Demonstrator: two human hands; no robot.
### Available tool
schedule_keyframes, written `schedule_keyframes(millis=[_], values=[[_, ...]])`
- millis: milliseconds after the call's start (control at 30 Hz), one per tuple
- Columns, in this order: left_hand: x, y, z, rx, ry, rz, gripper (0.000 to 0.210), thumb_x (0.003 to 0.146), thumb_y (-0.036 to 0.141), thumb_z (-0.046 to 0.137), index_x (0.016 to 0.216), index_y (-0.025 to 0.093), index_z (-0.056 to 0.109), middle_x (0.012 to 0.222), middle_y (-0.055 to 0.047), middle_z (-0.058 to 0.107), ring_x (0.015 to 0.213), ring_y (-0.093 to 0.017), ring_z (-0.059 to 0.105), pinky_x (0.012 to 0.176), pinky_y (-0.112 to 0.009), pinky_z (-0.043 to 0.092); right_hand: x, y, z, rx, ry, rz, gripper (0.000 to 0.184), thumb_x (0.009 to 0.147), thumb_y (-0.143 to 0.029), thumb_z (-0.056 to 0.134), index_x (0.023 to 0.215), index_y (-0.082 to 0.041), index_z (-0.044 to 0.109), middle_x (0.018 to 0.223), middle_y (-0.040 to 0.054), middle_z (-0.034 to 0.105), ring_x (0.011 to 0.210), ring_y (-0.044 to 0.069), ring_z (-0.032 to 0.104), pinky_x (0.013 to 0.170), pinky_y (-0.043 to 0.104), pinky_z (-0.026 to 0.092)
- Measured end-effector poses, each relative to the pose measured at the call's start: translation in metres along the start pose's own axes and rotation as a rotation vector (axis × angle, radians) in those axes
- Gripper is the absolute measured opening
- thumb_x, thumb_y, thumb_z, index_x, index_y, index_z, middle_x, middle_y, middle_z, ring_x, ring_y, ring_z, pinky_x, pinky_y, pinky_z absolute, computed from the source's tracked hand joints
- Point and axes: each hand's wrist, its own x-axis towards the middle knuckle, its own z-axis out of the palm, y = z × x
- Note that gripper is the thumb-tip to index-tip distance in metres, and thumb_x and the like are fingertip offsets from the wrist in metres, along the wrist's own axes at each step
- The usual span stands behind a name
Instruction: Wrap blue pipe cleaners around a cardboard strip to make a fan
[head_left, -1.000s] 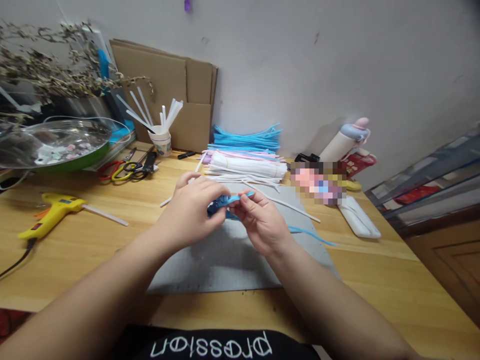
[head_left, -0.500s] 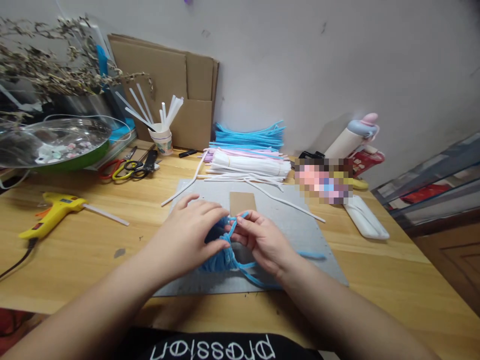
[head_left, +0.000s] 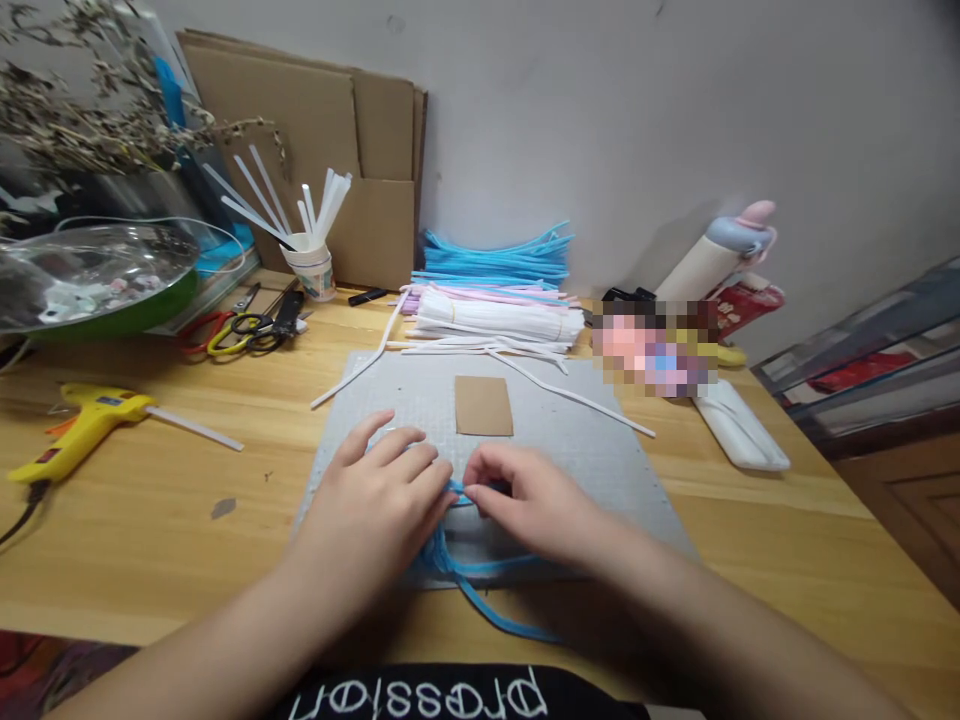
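Worktop: wood-grained table (head_left: 150, 560) is supporting a flat grey mat (head_left: 585, 440).
Workpiece: fuzzy blue pipe-cleaner bundle (head_left: 437, 550) is trailing curved strands over mat.
Left hand (head_left: 379, 500): is covering bundle; grip cannot be told.
Right hand (head_left: 529, 495): fingertips are pinching a blue strand (head_left: 458, 492).

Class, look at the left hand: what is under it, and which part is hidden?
Under the left hand, part of a blue bundle shows, with the mat beneath. The hand covers the rest, so the bundle's full shape cannot be seen.
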Motion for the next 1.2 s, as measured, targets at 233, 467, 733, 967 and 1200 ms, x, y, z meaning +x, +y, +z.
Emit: schedule_keyframes(millis=[233,467,733,967,1200], values=[[-0.013,0.003,0.005,-0.041,0.050,0.011,0.017,0.086,0.027,0.054,0.098,0.020,0.064,0.102,-0.002,0.071,0.102,-0.022,0.061,0.103,-0.044,0.027,0.010,-0.015,-0.008,-0.197,-0.286,-0.040,0.016,0.079,-0.012,0.047,0.065,-0.017,0.054,0.065,-0.0021,0.056,0.063,0.010,0.047,0.060,0.024,0.033],[-0.020,-0.004,0.000,-0.089,0.093,-0.027,0.015,0.087,0.024,0.052,0.095,0.026,0.065,0.099,0.003,0.072,0.100,-0.021,0.062,0.103,-0.044,0.024,0.013,-0.020,-0.005,0.279,-0.312,0.235,0.014,0.069,-0.014,0.042,0.061,-0.018,0.053,0.046,-0.0064,0.039,0.044,0.008,0.033,0.045,0.022,0.025],[-0.023,-0.020,-0.002,-0.126,0.044,-0.137,0.007,0.082,0.031,0.059,0.086,0.028,0.064,0.091,0.004,0.071,0.103,-0.024,0.059,0.103,-0.050,0.021,0.003,-0.015,-0.010,0.253,-0.154,0.202,0.012,0.067,-0.022,0.048,0.060,-0.017,0.056,0.047,-0.0057,0.040,0.047,0.009,0.034,0.048,0.023,0.024],[-0.018,-0.036,0.007,-0.404,-0.066,-0.234,0.018,0.076,0.039,0.066,0.083,0.023,0.062,0.086,0.001,0.068,0.085,-0.020,0.062,0.095,-0.046,0.035,-0.001,0.004,-0.019,0.186,-0.238,0.230,0.012,0.071,-0.022,0.046,0.062,-0.018,0.053,0.053,-0.0044,0.042,0.051,0.010,0.038,0.052,0.024,0.028],[-0.021,-0.034,0.017,-0.603,-0.041,-0.334,0.018,0.077,0.032,0.063,0.090,0.020,0.062,0.085,-0.003,0.065,0.078,-0.018,0.059,0.071,-0.033,0.047,0.000,-0.013,-0.001,-0.338,-0.276,0.004,0.013,0.077,-0.013,0.045,0.065,-0.018,0.050,0.066,-0.0007,0.054,0.063,0.012,0.046,0.058,0.025,0.031]])
